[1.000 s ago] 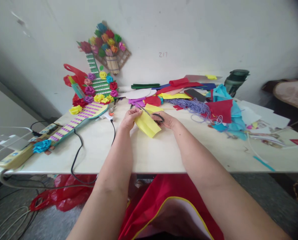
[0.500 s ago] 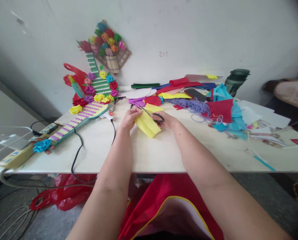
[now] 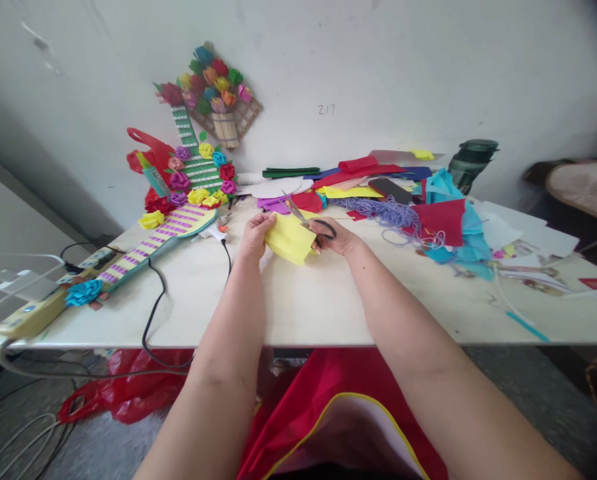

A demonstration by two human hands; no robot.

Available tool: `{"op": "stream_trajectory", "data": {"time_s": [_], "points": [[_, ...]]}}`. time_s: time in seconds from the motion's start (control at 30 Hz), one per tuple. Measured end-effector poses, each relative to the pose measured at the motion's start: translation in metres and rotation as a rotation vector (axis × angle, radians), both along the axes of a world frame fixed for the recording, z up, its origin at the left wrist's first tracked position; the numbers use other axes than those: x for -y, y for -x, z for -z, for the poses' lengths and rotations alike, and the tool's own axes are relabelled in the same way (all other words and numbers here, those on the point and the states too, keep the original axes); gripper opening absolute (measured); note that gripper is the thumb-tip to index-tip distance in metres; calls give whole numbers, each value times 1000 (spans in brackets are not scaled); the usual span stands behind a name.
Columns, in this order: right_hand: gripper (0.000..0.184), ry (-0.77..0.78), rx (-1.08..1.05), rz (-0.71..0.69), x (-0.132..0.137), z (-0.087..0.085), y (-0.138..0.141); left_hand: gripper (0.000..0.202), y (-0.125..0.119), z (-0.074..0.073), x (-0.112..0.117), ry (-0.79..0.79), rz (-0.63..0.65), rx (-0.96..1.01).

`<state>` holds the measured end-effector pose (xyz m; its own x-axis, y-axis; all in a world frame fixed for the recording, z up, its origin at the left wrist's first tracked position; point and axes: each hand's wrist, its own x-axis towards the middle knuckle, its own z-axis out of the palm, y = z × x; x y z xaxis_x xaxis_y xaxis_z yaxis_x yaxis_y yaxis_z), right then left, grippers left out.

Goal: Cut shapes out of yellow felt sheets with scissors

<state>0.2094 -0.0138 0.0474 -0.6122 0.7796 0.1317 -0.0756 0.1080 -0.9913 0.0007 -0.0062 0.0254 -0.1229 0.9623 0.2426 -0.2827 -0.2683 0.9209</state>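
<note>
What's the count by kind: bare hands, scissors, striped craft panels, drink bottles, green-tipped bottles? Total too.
Hands: 2 (left hand, right hand)
Scissors: 1 pair
Striped panels: 2 (green panel, yellow-and-purple panel)
Drink bottle: 1
Green-tipped bottle: 1
Total: 7

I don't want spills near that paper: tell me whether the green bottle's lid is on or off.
On: the lid sits across the top of the bottle, no open mouth showing. Cannot tell how tightly.
</note>
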Motion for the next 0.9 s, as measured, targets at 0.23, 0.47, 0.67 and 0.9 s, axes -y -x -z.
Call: {"op": "stream_trajectory", "data": {"time_s": [0.23,0.47,0.67,0.9], "points": [[44,-96,-96,446,-16,-6,-18,36,4,4,-12,-18,-233,115],[28,-323,1081,828,-27,1,-24,33,-3,5,-14,20,-281,208],[27,-331,1267,726,-23,-1,-20,32,-9,5,-13,14,-267,206],[47,-239,385,800,-13,-11,-5,40,-16,2,-9,-75,-335,112]]}}
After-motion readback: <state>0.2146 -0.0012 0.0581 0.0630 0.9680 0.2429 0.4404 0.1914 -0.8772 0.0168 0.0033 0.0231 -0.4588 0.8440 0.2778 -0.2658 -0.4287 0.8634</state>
